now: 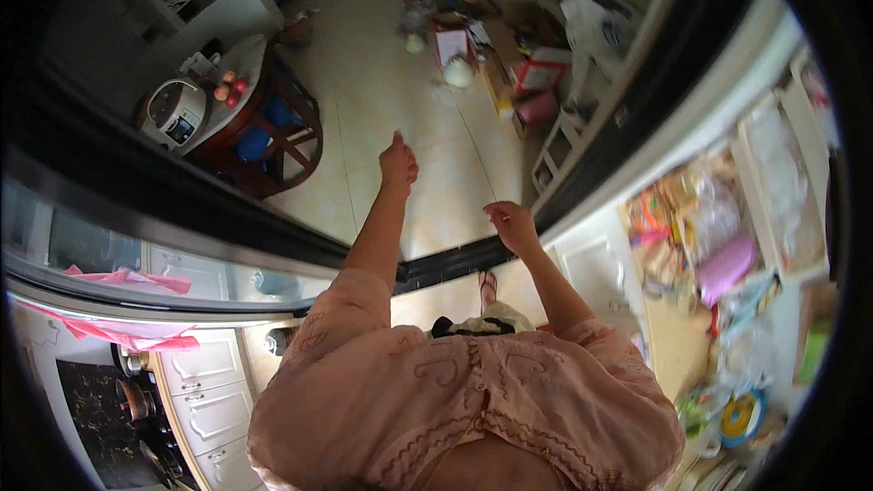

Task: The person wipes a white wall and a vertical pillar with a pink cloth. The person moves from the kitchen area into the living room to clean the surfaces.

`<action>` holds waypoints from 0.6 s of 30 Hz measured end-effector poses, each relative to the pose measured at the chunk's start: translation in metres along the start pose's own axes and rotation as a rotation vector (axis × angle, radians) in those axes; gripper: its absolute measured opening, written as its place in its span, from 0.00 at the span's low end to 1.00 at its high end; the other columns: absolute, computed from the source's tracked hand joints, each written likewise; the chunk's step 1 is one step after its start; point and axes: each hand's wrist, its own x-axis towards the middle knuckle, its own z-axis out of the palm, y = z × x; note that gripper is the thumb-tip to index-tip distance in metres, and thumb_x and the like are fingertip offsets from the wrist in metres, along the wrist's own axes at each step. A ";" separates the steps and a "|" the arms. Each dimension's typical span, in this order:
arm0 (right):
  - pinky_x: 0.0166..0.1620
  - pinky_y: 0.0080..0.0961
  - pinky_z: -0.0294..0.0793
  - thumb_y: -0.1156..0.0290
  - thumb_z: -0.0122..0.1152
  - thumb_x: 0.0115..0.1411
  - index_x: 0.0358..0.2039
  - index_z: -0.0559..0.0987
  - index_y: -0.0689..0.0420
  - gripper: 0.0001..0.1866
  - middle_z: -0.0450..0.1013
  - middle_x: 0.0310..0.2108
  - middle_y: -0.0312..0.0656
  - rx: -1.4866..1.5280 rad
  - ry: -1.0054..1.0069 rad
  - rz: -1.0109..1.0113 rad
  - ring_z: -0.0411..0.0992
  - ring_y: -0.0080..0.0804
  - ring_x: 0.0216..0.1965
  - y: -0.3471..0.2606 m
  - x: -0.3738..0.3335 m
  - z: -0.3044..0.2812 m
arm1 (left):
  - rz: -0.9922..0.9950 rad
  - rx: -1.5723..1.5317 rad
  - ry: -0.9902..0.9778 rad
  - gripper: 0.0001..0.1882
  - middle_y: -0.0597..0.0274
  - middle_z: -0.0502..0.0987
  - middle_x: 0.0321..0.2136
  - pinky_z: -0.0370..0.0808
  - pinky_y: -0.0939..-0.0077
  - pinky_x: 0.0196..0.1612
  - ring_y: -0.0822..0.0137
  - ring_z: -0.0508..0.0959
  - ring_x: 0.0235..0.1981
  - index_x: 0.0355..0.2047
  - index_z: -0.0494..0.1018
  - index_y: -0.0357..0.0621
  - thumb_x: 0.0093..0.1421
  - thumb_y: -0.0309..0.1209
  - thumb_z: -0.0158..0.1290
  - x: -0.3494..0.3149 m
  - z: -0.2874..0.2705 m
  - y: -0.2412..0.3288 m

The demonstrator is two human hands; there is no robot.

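My left hand [398, 165] is held out ahead over the tiled floor, fingers curled in and nothing visible in them. Lower and to the right, my right hand [515, 225] hangs loosely bent, its fingers partly stretched toward the left and holding nothing that I can see. Neither hand touches anything. Between and below them runs the dark door frame track [455, 263] across the floor. One sandalled foot [488, 287] shows just behind the track.
Ahead on the left, a round table [259, 64] bears a rice cooker [177, 112] and several red fruits [232, 91]. Boxes [450, 44] and a pale round thing [457, 73] lie on the floor ahead right. A cluttered counter [677, 336] stands right; a black stove [114, 423] is at lower left.
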 end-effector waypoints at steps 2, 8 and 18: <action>0.35 0.26 0.76 0.73 0.55 0.58 0.33 0.80 0.58 0.07 0.77 0.31 0.44 0.053 -0.045 -0.066 0.77 0.34 0.30 -0.005 0.055 -0.002 | 0.037 -0.071 0.049 0.28 0.73 0.55 0.07 0.43 0.79 0.07 0.75 0.52 0.04 0.12 0.55 0.54 0.61 0.54 0.46 0.043 -0.019 0.012; 0.34 0.22 0.77 0.76 0.53 0.60 0.35 0.79 0.61 0.07 0.77 0.32 0.42 0.121 -0.244 -0.131 0.77 0.27 0.30 0.025 0.200 0.049 | 0.090 -0.227 0.346 0.29 0.74 0.49 0.06 0.42 0.78 0.08 0.75 0.48 0.04 0.11 0.50 0.55 0.64 0.54 0.39 0.159 -0.078 0.023; 0.36 0.22 0.78 0.76 0.52 0.60 0.36 0.78 0.62 0.07 0.78 0.33 0.42 0.050 -0.535 -0.220 0.77 0.27 0.31 0.009 0.443 0.159 | 0.164 -0.250 0.578 0.31 0.71 0.47 0.06 0.41 0.75 0.09 0.74 0.48 0.04 0.10 0.47 0.53 0.65 0.54 0.39 0.306 -0.101 0.131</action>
